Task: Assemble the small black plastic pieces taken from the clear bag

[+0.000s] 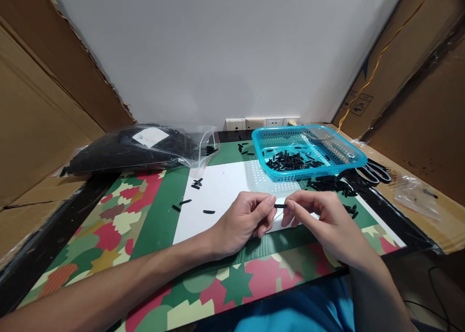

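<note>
Between my two hands is a small, narrow black strip-shaped piece (pixel 280 206), its exact kind unclear. My left hand (pixel 250 216) pinches its left end between thumb and forefinger, the other fingers curled. At its right end, the thumb and fingertips of my right hand (pixel 314 211) close on the same piece. Both hands are just above a white sheet (pixel 221 187) near the front of the table. Similar loose black pieces (pixel 209 212) lie on the sheet to the left. A blue plastic basket (pixel 308 173) behind my right hand holds a heap of these pieces (pixel 288 161).
At the back left lies a clear zip bag (pixel 145 148) full of black material. Black-handled scissors (pixel 374 172) and a small plastic bag (pixel 416 196) are at the right. More black pieces (pixel 336 184) lie below the basket. Cardboard walls (pixel 417 80) flank the table; sockets (pixel 274 123) line the back wall.
</note>
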The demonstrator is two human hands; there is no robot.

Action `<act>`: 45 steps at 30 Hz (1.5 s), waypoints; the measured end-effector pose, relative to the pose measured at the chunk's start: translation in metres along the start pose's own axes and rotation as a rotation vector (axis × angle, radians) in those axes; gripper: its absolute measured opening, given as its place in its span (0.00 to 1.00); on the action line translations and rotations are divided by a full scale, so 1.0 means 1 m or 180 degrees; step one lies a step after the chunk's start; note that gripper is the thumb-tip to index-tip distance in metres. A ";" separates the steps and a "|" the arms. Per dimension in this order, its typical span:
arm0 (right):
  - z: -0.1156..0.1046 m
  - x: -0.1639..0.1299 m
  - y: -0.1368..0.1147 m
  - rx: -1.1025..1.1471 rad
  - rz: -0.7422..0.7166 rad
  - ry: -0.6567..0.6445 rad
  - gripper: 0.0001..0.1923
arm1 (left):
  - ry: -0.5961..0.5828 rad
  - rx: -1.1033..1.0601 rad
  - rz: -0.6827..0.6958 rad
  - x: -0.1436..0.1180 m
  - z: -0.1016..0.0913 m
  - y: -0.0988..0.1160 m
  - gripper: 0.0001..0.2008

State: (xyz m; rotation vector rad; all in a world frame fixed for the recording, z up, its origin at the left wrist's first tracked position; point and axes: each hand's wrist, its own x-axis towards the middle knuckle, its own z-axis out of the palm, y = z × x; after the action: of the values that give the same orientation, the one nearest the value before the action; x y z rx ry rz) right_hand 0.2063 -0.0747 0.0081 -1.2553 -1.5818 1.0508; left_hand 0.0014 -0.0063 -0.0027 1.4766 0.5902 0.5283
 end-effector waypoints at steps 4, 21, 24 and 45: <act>0.000 0.001 0.003 0.0065 0.0029 0.0053 0.19 | -0.0035 0.0143 -0.0002 0.000 -0.001 0.001 0.26; -0.020 0.000 0.014 -0.1862 0.0046 0.1686 0.10 | 0.0082 -0.0669 -0.0121 0.005 -0.004 -0.004 0.22; -0.013 -0.001 0.013 -0.1854 -0.0118 0.1326 0.12 | 0.0042 -0.0734 -0.0092 0.004 -0.004 -0.003 0.21; 0.031 -0.003 -0.005 -0.0641 -0.0275 0.0285 0.12 | 0.0066 -0.0632 0.0027 0.001 0.001 -0.005 0.22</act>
State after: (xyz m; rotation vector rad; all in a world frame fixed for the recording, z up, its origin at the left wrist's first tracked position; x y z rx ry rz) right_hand 0.1759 -0.0817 0.0036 -1.3352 -1.6888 0.7857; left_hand 0.0032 -0.0066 -0.0073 1.2876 0.5323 0.5924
